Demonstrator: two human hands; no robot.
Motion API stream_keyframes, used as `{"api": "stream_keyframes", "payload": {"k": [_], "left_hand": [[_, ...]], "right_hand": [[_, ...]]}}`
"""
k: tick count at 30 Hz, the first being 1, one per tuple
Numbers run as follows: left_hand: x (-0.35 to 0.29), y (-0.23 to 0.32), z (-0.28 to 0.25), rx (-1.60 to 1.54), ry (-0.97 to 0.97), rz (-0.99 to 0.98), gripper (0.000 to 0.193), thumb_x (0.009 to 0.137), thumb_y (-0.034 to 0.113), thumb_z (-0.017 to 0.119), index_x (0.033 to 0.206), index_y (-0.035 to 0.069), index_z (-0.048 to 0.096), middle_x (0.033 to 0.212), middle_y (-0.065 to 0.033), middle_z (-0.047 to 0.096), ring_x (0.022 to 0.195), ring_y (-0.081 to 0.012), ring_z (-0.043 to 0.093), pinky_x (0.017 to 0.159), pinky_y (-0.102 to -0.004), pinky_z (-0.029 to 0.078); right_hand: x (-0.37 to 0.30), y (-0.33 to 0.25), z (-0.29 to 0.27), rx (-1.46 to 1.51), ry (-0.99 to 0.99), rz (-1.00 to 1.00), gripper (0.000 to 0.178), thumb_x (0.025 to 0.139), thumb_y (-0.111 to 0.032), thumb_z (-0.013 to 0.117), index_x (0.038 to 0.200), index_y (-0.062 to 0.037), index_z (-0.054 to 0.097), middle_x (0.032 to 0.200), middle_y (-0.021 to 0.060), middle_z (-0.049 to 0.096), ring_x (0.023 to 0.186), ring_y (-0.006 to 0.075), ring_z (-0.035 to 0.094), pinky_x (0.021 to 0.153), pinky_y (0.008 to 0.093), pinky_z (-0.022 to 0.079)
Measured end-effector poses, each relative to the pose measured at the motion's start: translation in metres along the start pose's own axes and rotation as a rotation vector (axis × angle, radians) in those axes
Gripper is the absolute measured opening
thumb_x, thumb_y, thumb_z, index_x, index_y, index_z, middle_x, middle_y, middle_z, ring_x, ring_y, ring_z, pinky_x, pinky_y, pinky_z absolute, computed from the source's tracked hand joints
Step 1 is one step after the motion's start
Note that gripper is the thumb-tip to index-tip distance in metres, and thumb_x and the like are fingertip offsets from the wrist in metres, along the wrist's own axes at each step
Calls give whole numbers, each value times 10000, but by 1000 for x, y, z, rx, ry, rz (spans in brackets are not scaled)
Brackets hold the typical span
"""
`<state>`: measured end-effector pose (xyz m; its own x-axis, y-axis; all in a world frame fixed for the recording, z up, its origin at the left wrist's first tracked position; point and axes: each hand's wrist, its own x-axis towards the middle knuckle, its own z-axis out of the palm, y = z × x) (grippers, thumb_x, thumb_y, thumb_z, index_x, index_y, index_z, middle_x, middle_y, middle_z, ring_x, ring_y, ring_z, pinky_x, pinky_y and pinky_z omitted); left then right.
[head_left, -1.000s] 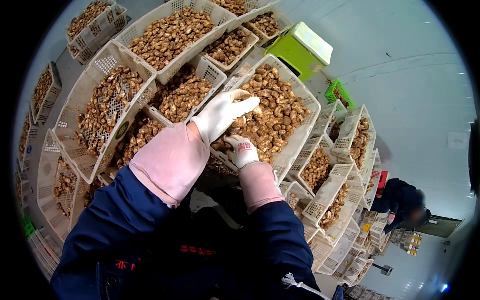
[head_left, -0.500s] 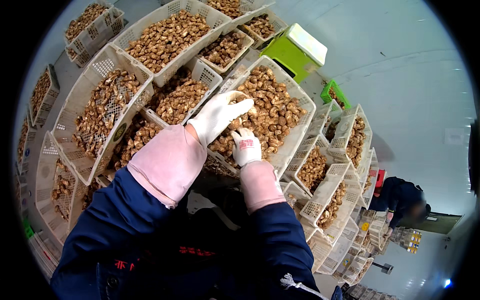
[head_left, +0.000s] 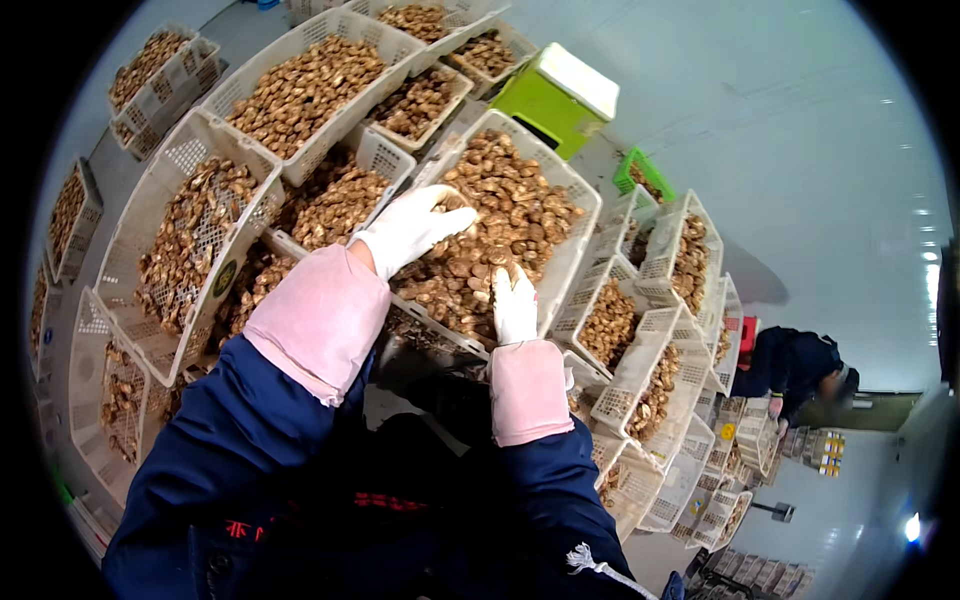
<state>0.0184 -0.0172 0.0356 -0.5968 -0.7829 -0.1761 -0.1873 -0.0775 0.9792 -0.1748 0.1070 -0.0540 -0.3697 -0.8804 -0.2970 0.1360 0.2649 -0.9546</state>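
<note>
Closest to me, a person in a navy jacket [head_left: 240, 440] leans over the work, a white cord [head_left: 600, 568] trailing at the lower hem and a pink cuff on each forearm, the left one [head_left: 318, 320] bulkier than the right one [head_left: 530, 392]. Both hands wear white gloves and are at a pale perforated plastic crate [head_left: 572, 262] heaped with brown mushrooms [head_left: 510, 215]. The left hand [head_left: 415, 230] lies over the crate's left side, its fingers bent with a small gap to the thumb; I cannot tell whether a mushroom is in them. The right hand [head_left: 515, 308] dips into the near part of the heap, fingers pointing away and partly curled, and what they hold, if anything, is unclear. Just left stands a larger white crate [head_left: 135, 250] with a thinner spread of mushrooms, while more filled crates [head_left: 640, 385] stand to the right. Beyond the heap sit a lime-green box [head_left: 545, 105] with a white lid [head_left: 580, 80] and a small green basket [head_left: 628, 172]. Far off to the right, a co-worker [head_left: 790, 365] in dark clothing bends over other crates beside the pale wall [head_left: 800, 150].
</note>
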Motion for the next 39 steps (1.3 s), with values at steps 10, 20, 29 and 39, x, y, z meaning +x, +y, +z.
{"api": "stream_keyframes", "payload": {"k": [10, 20, 29, 39], "left_hand": [[-4, 13, 24, -10, -72, 67, 357, 939, 281, 643, 1166, 6, 642, 1016, -52, 682, 931, -128, 601, 831, -266, 473], [-6, -9, 34, -103, -116, 105, 341, 986, 293, 594, 1194, 22, 585, 912, 17, 629, 640, -18, 458, 555, -173, 352], [1, -36, 21, -118, -115, 26, 326, 985, 271, 596, 1212, 39, 567, 986, -5, 655, 674, -27, 492, 580, -165, 379], [-39, 2, 86, -647, -133, -218, 284, 977, 327, 603, 1170, 120, 618, 899, 46, 630, 726, -51, 540, 570, -209, 390]], "right_hand": [[-80, -75, -47, 69, 110, -289, 323, 998, -94, 507, 1312, -18, 497, 1086, 99, 639, 851, 137, 625, 717, 258, 524], [-307, 109, -341, -463, 1029, 1, 366, 931, -174, 659, 1217, 43, 590, 992, 68, 672, 855, 140, 607, 782, 261, 491], [-405, 166, -302, 430, 1285, 120, 381, 932, -207, 646, 1242, -14, 538, 941, 93, 649, 703, 159, 626, 533, 265, 495], [-235, -36, -155, 8, 607, -305, 409, 967, -144, 553, 1348, -3, 501, 1155, 112, 635, 884, 147, 629, 784, 253, 523]]}}
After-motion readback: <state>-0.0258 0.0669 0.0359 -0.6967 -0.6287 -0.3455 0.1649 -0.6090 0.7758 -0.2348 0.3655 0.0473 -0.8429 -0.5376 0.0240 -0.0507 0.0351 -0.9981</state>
